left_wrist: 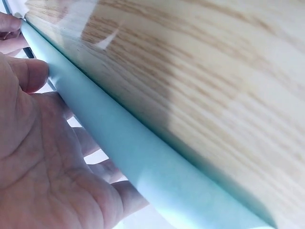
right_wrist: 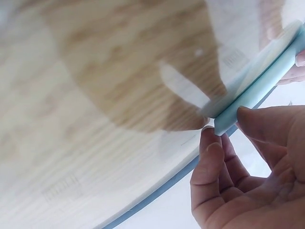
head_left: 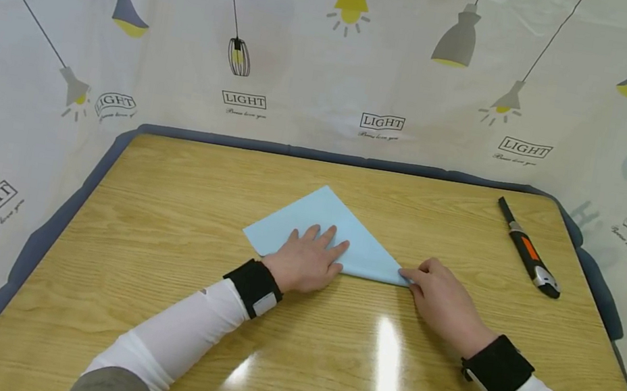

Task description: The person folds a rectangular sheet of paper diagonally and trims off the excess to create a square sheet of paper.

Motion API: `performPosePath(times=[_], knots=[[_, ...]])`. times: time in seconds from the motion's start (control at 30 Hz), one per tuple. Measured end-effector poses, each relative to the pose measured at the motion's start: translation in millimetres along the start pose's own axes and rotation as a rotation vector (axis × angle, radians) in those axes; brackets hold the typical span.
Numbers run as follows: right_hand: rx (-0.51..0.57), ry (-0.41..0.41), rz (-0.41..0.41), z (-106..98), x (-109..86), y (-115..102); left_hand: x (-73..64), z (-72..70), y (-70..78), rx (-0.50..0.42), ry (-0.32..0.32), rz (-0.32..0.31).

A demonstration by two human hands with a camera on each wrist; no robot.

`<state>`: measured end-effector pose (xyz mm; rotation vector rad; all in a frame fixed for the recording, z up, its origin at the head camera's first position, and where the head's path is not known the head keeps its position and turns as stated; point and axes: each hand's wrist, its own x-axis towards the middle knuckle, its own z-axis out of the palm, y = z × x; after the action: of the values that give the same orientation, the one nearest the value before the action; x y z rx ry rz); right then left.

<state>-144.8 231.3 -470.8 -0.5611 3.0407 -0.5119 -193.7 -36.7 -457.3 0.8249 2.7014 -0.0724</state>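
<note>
A light blue sheet of paper (head_left: 326, 208), folded over into a roughly triangular shape, lies on the wooden table with its folded edge toward me. My left hand (head_left: 306, 261) rests on it with fingers spread, near the lower left part of that edge. At the sheet's right-hand corner, my right hand (head_left: 446, 305) pinches the tip between thumb and fingers. The left wrist view shows the paper's fold (left_wrist: 128, 138) as a rounded, raised edge beside the palm. In the right wrist view the thumb and fingers meet at the end of the fold (right_wrist: 257, 98).
On the right side of the wooden table (head_left: 144, 333) lies a black tool (head_left: 528, 250) with an orange panel and silver parts, resembling a utility knife. A dark blue padded border (head_left: 290, 150) runs along the far edge. Behind it hangs a lamp-patterned cloth (head_left: 308, 72).
</note>
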Motion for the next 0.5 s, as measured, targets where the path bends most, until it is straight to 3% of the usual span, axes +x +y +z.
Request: performPosePath(times=[0.23,0.5], knots=[[-0.007,0.000,0.001,0.9,0.2,0.5,2.7,-4.4,-1.1,-0.038,-0.012,-0.002],[-0.012,-0.003,-0.008,-0.3,0.7,0.0,6.9,-6.6,-2.1,-0.012,0.001,-0.004]])
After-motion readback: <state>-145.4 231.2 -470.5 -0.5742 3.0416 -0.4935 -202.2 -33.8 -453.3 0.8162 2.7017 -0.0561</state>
